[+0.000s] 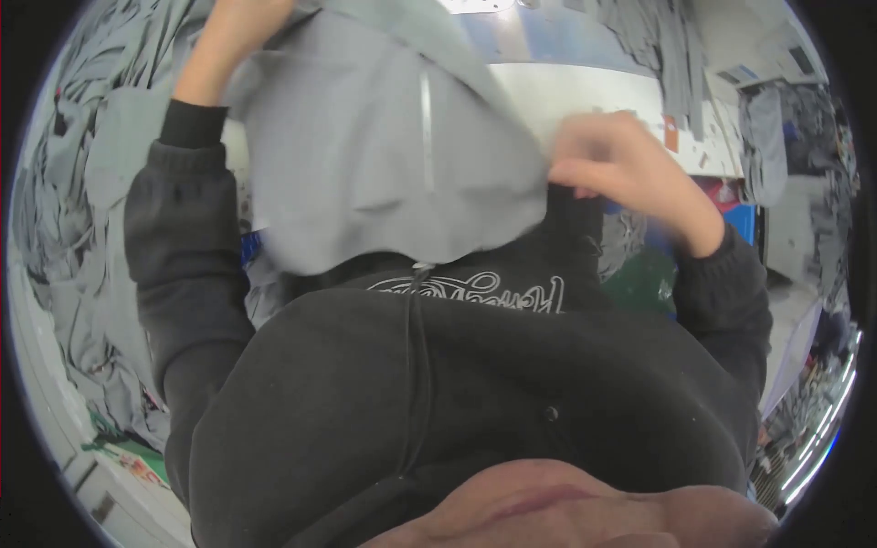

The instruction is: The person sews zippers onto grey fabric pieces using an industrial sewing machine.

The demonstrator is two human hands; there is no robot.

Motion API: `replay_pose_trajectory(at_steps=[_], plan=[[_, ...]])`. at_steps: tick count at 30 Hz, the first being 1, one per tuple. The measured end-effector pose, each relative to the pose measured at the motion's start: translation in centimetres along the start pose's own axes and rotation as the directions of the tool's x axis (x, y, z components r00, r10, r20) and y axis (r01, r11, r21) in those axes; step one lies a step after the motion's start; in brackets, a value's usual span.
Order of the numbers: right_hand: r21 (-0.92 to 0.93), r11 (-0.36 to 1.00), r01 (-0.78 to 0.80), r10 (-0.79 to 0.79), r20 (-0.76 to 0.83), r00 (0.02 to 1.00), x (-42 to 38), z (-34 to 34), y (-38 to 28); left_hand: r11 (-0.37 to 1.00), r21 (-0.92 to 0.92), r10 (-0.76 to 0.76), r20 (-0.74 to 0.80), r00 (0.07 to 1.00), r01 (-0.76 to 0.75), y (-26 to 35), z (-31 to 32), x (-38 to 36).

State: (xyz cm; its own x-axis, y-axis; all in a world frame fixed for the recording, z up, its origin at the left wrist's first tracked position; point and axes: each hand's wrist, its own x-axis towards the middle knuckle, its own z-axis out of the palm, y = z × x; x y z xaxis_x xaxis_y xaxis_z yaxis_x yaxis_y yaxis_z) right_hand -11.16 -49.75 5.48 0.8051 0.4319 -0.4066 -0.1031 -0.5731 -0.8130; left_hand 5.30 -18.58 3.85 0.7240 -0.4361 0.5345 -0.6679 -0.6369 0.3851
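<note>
Our left hand meets the upper left of the grey fabric piece; cropped fingers hide its grip. The fabric spreads between our hands, its pale strip pointing toward us. Our right hand, nearer the hem, curls by the right edge, hold unclear; white tabletop gives room beyond.

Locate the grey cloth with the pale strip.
Head view, upper centre-left: the grey cloth is in front of the black hoodie, between the left hand and the right hand.
</note>
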Motion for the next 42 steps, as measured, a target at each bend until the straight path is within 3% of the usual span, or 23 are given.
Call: replay_pose_trajectory(at_steps=[4, 5, 6, 8, 11, 14, 17, 18, 20, 23, 27, 29, 32, 35, 38, 42], plan=[[-0.278, 0.923, 0.267, -0.319, -0.161, 0.934, 1.5, 0.2, 0.2, 0.994, 0.028, 0.106, 0.082, 0.991, -0.108, 2.2, 2.4, -1.0], [-0.382, 0.833, 0.4, -0.477, -0.132, 0.869, 2.6, 0.3, 0.3, 0.975, -0.023, 0.22, 0.06, 0.974, -0.219, 3.1, 2.8, -1.5], [-0.47, 0.777, 0.419, -0.525, -0.116, 0.843, 4.0, 1.0, 0.6, 0.969, -0.038, 0.248, 0.082, 0.965, -0.245, 4.4, 2.9, -2.3], [-0.764, 0.485, 0.426, -0.676, -0.02, 0.736, 6.7, 2.7, 1.2, 0.93, -0.117, 0.364, 0.172, 0.915, -0.348, 7.1, 3.2, -4.1], [-0.81, 0.331, 0.484, -0.814, 0.015, 0.581, 8.0, 2.9, 2.8, 0.892, 0.087, 0.419, 0.205, 0.884, -0.443, 7.4, 4.4, -6.6], [-0.832, 0.46, 0.311, -0.533, 0.022, 0.846, 5.8, 1.2, 1.8, 0.935, 0.093, 0.313, 0.233, 0.921, -0.342, 7.3, 3.8, -6.7], [-0.85, 0.486, 0.205, -0.415, -0.018, 0.91, 5.5, 0.6, 0.7, 0.966, 0.09, 0.205, 0.303, 0.931, -0.242, 6.8, 3.9, -6.1], [-0.842, 0.484, 0.239, -0.481, -0.028, 0.876, 5.9, 0.7, 0.8, 0.968, 0.086, 0.198, 0.307, 0.931, -0.234, 6.9, 3.9, -6.0], [-0.81, 0.462, 0.362, -0.706, -0.088, 0.703, 6.7, 0.9, 1.1, 0.976, 0.06, 0.18, 0.333, 0.926, -0.211, 7.1, 3.8, -5.8], [-0.83, 0.229, 0.509, -0.819, 0.119, 0.562, 8.7, 3.2, 1.6, 0.957, -0.068, 0.29, 0.241, 0.926, -0.282, 7.2, 4.2, -5.3], [-0.79, 0.376, 0.484, -0.74, 0.058, 0.67, 8.9, 3.4, 2.1, 0.958, -0.023, 0.284, 0.245, 0.927, -0.287, 6.7, 4.6, -5.6], [-0.756, 0.529, 0.386, -0.607, -0.02, 0.794, 8.2, 2.4, 1.3, 0.96, 0.019, 0.265, 0.243, 0.933, -0.278, 6.6, 4.4, -5.6], [-0.803, 0.496, 0.331, -0.622, -0.062, 0.781, 8.1, 2.2, 1.9, 0.963, 0.047, 0.246, 0.264, 0.933, -0.267, 6.9, 4.3, -5.4], [-0.832, 0.501, 0.24, -0.54, -0.083, 0.838, 7.7, 2.0, 1.3, 0.963, 0.069, 0.235, 0.251, 0.939, -0.259, 6.6, 4.8, -5.0], [-0.874, 0.444, 0.199, -0.574, -0.107, 0.811, 7.9, 2.0, 1.4, 0.974, 0.039, 0.206, 0.238, 0.949, -0.221, 6.7, 4.9, -4.6], [-0.867, 0.451, 0.213, -0.591, -0.111, 0.799, 8.0, 1.8, 1.3, 0.981, 0.076, 0.151, 0.292, 0.944, -0.181, 7.1, 4.6, -4.3]])
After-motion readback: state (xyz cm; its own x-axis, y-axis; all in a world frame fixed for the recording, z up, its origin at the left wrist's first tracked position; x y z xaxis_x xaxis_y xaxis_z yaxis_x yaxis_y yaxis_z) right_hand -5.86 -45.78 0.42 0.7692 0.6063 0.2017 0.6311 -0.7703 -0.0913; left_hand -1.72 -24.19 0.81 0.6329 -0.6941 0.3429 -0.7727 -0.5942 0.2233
